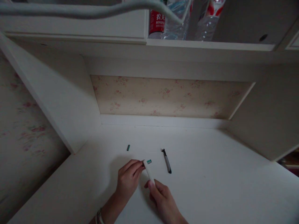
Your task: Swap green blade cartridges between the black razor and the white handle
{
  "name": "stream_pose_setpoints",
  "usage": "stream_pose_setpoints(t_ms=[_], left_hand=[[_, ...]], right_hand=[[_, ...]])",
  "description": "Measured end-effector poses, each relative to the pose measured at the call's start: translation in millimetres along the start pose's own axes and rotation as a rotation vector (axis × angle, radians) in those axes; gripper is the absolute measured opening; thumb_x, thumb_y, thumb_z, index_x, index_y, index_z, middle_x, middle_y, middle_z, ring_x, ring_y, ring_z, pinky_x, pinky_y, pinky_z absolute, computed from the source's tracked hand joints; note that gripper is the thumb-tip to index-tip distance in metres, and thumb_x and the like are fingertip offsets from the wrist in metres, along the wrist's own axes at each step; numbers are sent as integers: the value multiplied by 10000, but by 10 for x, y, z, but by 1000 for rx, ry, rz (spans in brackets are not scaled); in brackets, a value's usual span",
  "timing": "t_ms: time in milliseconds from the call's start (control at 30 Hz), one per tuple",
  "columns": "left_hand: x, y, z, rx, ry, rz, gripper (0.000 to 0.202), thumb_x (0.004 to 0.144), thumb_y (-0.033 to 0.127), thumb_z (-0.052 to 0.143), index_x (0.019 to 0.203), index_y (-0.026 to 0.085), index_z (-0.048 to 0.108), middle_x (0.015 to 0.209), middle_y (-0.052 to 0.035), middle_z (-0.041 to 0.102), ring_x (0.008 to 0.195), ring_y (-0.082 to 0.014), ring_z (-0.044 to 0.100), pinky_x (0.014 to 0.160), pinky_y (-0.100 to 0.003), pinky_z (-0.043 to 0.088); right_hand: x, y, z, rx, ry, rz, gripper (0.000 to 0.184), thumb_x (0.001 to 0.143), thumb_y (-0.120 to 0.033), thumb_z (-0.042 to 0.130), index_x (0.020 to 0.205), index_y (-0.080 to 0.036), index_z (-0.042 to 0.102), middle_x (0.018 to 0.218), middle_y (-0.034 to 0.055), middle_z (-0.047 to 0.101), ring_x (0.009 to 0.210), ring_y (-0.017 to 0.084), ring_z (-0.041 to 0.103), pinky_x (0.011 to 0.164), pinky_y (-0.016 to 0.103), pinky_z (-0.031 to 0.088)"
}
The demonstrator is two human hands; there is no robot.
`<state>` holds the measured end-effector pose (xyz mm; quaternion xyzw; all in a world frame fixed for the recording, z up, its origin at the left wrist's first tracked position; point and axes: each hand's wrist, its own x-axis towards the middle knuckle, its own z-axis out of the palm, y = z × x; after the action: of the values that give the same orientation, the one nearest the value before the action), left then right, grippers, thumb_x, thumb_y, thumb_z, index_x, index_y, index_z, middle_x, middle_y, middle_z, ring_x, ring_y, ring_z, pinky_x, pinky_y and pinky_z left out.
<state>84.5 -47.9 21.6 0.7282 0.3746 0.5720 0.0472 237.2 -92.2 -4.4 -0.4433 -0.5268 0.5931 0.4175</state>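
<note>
A slim white handle (149, 173), apparently a razor's, is held upright-slanting over the desk. My right hand (162, 197) is closed around its lower end, thumb along it. At the upper end, the fingers of my left hand (129, 177) pinch together against the head. A small green-and-dark piece like a razor cartridge (149, 161) shows just right of that head; whether it is fixed there I cannot tell. Beyond my left hand a similar green-and-dark cartridge (128, 147) lies on the desk. Right of my hands lies a grey-and-black razor (167, 161).
The white desk (210, 174) runs back to a ledge under floral wallpaper (149, 96), with side panels left and right. Overhead is a shelf (210, 45) with plastic bottles (175, 25), and a pale curved bar (70, 11) crosses the top left.
</note>
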Motion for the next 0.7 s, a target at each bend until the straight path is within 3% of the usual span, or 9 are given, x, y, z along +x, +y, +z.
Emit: stream_pose_setpoints(t_ms=[167, 333, 467, 633, 700], left_hand=[[20, 21, -5, -26, 18, -1, 118, 894, 182, 566, 930, 173, 678, 798, -50, 658, 688, -130, 637, 624, -200, 550], [14, 7, -7, -18, -9, -10, 100, 887, 163, 574, 902, 177, 672, 797, -38, 655, 707, -127, 637, 655, -197, 543], [5, -3, -10, -23, -5, -9, 104, 881, 169, 589, 948, 177, 668, 818, -42, 656, 712, -128, 637, 649, -197, 539], [-5, -3, -11, 4, -30, -6, 108, 897, 165, 561, 896, 179, 668, 797, -34, 650, 714, -125, 632, 670, -202, 534], [-8, -7, -7, -7, -23, -9, 102, 893, 160, 567, 908, 178, 666, 807, -35, 649, 721, -124, 631, 675, -200, 535]], right_hand=[[1, 17, -4, 22, 89, 4, 623, 816, -755, 463, 802, -144, 585, 509, -75, 258, 469, 99, 204, 429, 221, 125], [3, 52, -7, 4, -24, -5, 602, 847, -727, 453, 791, -140, 577, 512, -68, 286, 466, 95, 215, 432, 230, 129], [18, 36, -15, 48, 63, -6, 595, 841, -727, 468, 805, -143, 574, 510, -80, 241, 470, 94, 189, 428, 230, 108], [1, 40, 2, 41, -61, 2, 576, 857, -701, 476, 816, -136, 583, 498, -78, 278, 456, 89, 199, 422, 230, 114], [1, 43, 0, 42, -36, 6, 582, 853, -704, 478, 827, -134, 589, 489, -82, 268, 452, 91, 196, 419, 230, 112]])
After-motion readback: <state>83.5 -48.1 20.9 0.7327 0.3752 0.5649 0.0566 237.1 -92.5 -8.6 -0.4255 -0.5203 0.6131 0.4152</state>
